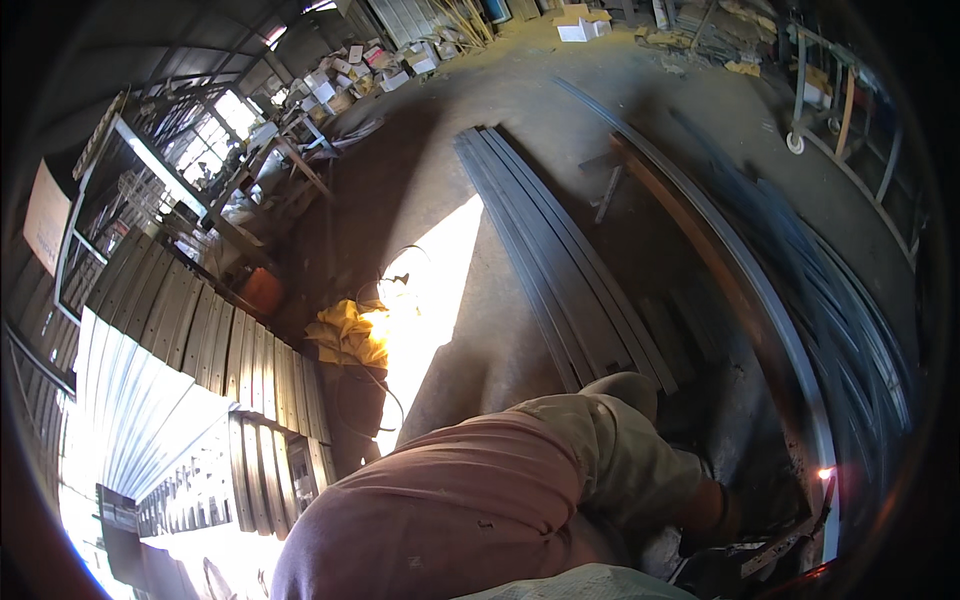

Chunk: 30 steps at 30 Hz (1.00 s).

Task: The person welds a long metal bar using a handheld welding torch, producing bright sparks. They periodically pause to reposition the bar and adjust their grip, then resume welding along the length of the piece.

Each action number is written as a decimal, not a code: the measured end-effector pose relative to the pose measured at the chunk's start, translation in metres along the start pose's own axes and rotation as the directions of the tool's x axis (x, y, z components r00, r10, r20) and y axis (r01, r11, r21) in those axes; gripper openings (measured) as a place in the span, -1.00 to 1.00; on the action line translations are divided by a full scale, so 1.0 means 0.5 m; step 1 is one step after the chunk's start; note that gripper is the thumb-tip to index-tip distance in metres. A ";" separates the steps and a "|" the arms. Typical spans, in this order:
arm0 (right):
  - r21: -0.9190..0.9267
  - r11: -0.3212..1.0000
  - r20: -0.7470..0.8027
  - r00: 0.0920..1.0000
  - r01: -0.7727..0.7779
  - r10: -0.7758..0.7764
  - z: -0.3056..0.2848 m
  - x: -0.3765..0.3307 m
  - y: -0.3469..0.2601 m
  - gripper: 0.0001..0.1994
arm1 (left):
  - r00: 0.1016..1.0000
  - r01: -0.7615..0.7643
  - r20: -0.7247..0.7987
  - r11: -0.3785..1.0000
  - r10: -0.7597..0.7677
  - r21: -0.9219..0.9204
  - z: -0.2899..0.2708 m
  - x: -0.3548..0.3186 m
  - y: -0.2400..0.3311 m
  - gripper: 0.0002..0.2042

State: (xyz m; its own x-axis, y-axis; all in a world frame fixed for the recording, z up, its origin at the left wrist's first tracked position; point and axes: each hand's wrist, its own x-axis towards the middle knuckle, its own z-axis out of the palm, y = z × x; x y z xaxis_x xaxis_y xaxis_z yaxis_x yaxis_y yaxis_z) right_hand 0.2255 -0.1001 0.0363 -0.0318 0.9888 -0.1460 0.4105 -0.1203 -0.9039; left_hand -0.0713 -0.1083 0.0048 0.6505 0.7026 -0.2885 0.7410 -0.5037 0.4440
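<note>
A body in a pink shirt (440,500) and khaki trousers (630,450) stretches across the lower middle. At the lower right a bright welding spark (827,472) glows at the near end of a long steel bar (775,320). A dark, thin tool (790,545) reaches up toward the spark from below. Shadow covers that corner, so the fingers of my right hand cannot be made out. Pale cloth (590,585) shows at the bottom edge. My left hand is out of sight. Beside the bar runs a rust-brown steel length (700,235).
Dark steel profiles (545,250) lie together on the floor ahead. Many thin steel lengths (810,290) spread along the right, near a wheeled metal frame (850,150). Yellow cloth (350,332) and a cable lie left of centre, by corrugated sheets (190,330). Boxes (335,80) are heaped far back.
</note>
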 end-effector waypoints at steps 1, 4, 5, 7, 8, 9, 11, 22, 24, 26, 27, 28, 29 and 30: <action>-0.012 1.000 -0.029 0.999 0.022 -0.023 -0.006 -0.011 -0.003 -0.48 | 1.000 0.010 -0.019 1.000 -0.010 -0.009 -0.005 -0.004 -0.011 -0.47; 0.372 0.821 0.128 0.852 0.433 -0.507 -0.032 0.034 0.093 -0.51 | 0.993 0.071 -0.093 0.994 -0.079 -0.089 -0.020 -0.027 -0.064 -0.47; 0.411 0.806 0.133 0.847 0.426 -0.515 -0.039 0.033 0.102 -0.51 | 0.988 0.094 -0.109 0.988 -0.108 -0.126 -0.023 -0.037 -0.087 -0.47; 0.357 0.902 0.133 0.942 0.244 -0.308 -0.026 0.005 0.080 -0.51 | 0.975 0.165 -0.114 0.965 -0.191 -0.204 -0.017 -0.083 -0.131 -0.47; 0.248 0.966 0.069 0.993 0.072 -0.092 -0.029 -0.019 0.049 -0.51 | 0.968 0.184 -0.126 0.955 -0.217 -0.232 -0.021 -0.102 -0.148 -0.47; 0.347 0.938 0.093 0.994 0.027 -0.063 -0.044 -0.018 0.054 -0.51 | 0.962 0.199 -0.134 0.946 -0.238 -0.254 -0.030 -0.112 -0.164 -0.47; 0.516 0.854 0.132 0.991 -0.059 -0.012 -0.084 -0.022 0.056 -0.52 | 0.955 0.205 -0.152 0.936 -0.255 -0.286 -0.039 -0.121 -0.186 -0.47; 0.089 0.988 -0.191 0.976 0.124 -0.105 -0.133 -0.113 -0.061 -0.39 | 0.937 0.228 -0.165 0.896 -0.309 -0.380 -0.038 -0.208 -0.252 -0.46; 0.046 0.993 -0.215 0.972 0.106 -0.093 -0.155 -0.122 -0.046 -0.42 | 0.943 0.213 -0.161 0.897 -0.293 -0.387 -0.041 -0.206 -0.266 -0.46; 0.003 0.998 -0.229 0.971 0.069 -0.067 -0.206 -0.130 -0.010 -0.45 | 0.956 0.178 -0.149 0.901 -0.255 -0.397 -0.043 -0.190 -0.277 -0.46; -0.018 0.999 -0.237 0.970 0.048 -0.051 -0.226 -0.128 0.013 -0.46 | 0.960 0.166 -0.143 0.901 -0.240 -0.400 -0.044 -0.189 -0.292 -0.46; -0.050 0.998 -0.238 0.971 0.024 -0.035 -0.264 -0.130 0.040 -0.47 | 0.965 0.143 -0.141 0.899 -0.219 -0.415 -0.045 -0.182 -0.304 -0.46; -0.083 0.996 -0.232 0.973 -0.021 0.001 -0.289 -0.132 0.075 -0.48 | 0.969 0.132 -0.132 0.893 -0.207 -0.430 -0.046 -0.189 -0.317 -0.46; -0.129 0.990 -0.223 0.974 -0.057 0.027 -0.323 -0.135 0.100 -0.50 | 0.972 0.117 -0.131 0.886 -0.195 -0.449 -0.048 -0.202 -0.338 -0.45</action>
State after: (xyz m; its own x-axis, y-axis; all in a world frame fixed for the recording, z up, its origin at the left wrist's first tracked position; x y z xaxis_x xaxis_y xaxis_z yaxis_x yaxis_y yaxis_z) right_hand 0.3954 -0.1587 0.0660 0.1833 0.9801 -0.0766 0.5256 -0.1636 -0.8349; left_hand -0.2662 -0.0819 -0.0208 0.4664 0.8469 -0.2556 0.6574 -0.1384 0.7407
